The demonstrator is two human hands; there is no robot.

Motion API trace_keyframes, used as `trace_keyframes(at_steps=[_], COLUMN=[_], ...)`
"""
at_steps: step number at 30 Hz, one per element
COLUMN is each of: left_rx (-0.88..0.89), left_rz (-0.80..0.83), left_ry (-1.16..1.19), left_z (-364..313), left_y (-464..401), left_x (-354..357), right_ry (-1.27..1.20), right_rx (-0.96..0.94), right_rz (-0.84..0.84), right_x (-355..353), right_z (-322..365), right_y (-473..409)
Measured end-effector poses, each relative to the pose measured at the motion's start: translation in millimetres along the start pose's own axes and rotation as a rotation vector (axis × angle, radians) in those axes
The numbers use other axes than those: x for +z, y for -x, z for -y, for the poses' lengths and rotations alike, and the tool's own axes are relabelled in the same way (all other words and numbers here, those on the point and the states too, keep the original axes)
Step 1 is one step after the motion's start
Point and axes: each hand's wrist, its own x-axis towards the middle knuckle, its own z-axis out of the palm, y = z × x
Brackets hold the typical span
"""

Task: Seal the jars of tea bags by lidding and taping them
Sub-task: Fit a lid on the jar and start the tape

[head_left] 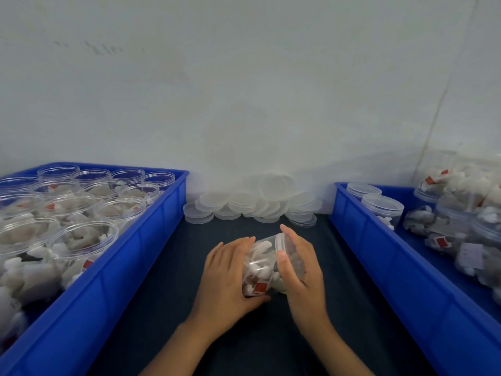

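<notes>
A clear plastic jar [260, 270] full of white tea bags with red tags is held tilted over the dark table, its mouth pointing up and to the right. My left hand [226, 278] grips the jar's body from the left. A translucent lid [282, 244] sits on the jar's mouth, and my right hand [301, 264] curls round it with the thumb across its rim.
A pile of loose translucent lids [254, 203] lies against the wall at the back. A blue crate [113, 264] on the left holds several open jars of tea bags. A blue crate [390, 261] on the right holds lidded jars. A dark mat [168, 294] covers the table.
</notes>
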Motion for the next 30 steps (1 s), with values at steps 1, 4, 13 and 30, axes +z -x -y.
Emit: trace_keyframes(at_steps=[1, 4, 13, 30], left_rx=[-0.018, -0.068, -0.09, -0.634], left_rz=[0.006, 0.03, -0.041, -0.314], left_ry=[0.002, 0.029, 0.053, 0.369], left_z=[1, 2, -2, 27], left_y=[0, -1, 0, 2], left_x=[1, -1, -1, 6], right_ry=[0.009, 0.015, 0.036, 0.76], right_rx=[-0.006, -0.01, 0.017, 0.16], right_rz=[0.002, 0.015, 0.021, 0.284], right_x=[0, 1, 9, -24], right_z=[0, -1, 0, -30], right_y=[0, -1, -2, -3])
